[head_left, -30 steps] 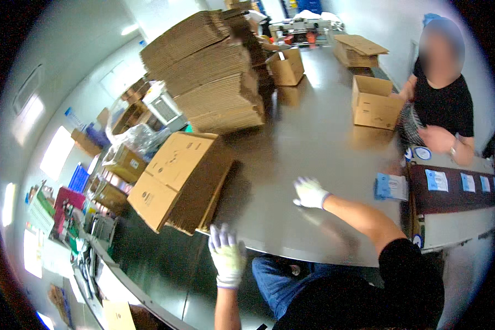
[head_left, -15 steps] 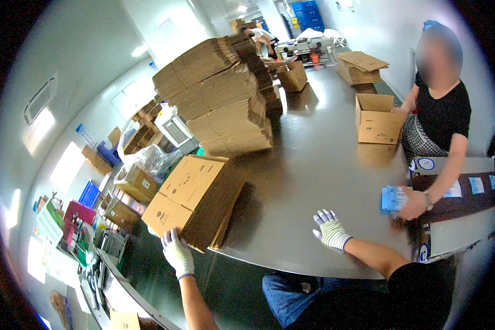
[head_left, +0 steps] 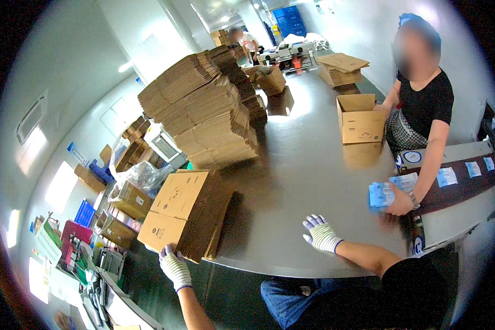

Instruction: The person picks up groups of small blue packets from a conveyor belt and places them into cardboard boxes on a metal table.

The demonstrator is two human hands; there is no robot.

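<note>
Left hand (head_left: 175, 269): in a striped pale glove, at the near lower edge of the low stack of flattened cartons (head_left: 176, 206). Its forearm (head_left: 194, 309) rises from the lower edge of the view and slants up to the left, wrist nearly straight, back of the hand in sight. The fingers point up toward the cardboard, tips at its edge; cannot tell whether they grip it or only touch it.

Right hand (head_left: 322, 235): same glove type, over the near part of the bench (head_left: 286, 203). Forearm (head_left: 367, 256) comes in from the right out of a black sleeve (head_left: 415, 283) and runs up-left; back of the hand up, fingers pointing up-left, a little apart, thumb out to the side — holding nothing. Contact with the bench cannot be told.

The flattened cartons lie at the bench's near left corner, printed face up, layered edges toward the right. Behind them leans a taller stack (head_left: 203, 118).

Across the bench, on the right, a co-worker (head_left: 423, 102) has one hand on blue packets (head_left: 380, 196) beside a conveyor belt (head_left: 457, 184) — the other at an open carton (head_left: 362, 125).
</note>
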